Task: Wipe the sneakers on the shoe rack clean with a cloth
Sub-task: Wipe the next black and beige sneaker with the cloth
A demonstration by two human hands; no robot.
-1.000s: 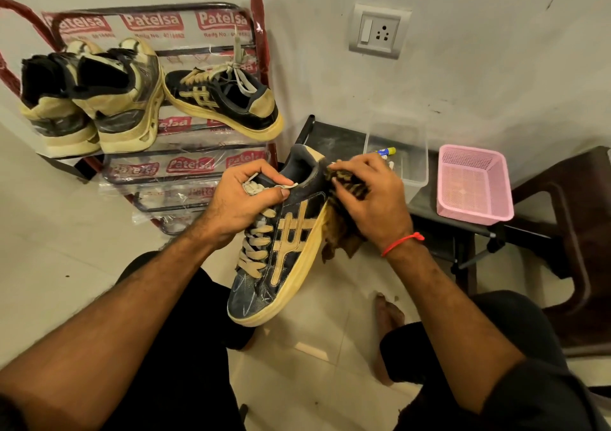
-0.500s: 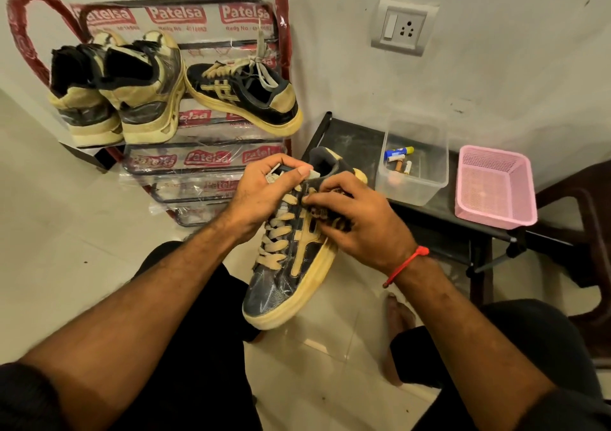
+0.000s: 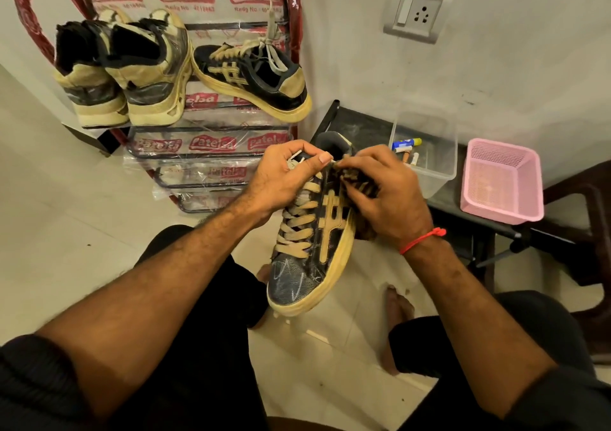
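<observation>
Progress: we are mid-wipe on one dark sneaker [image 3: 317, 232]; three more wait, look unwiped.
Left hand [image 3: 281, 179]: we curl it round the tongue and laces.
Right hand [image 3: 383, 192]: we pinch the brown cloth [image 3: 358, 179] against its side.
Sneaker look: scuffed toe, yellowed sole.
Far left: shoe rack [image 3: 211, 133] holding the mate [image 3: 251, 80] and a tan pair [image 3: 122, 70].

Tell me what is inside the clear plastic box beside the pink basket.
The clear plastic box holds a blue-and-yellow tube and a few small items too blurred to identify. The right hand covers its lower left corner.
</observation>
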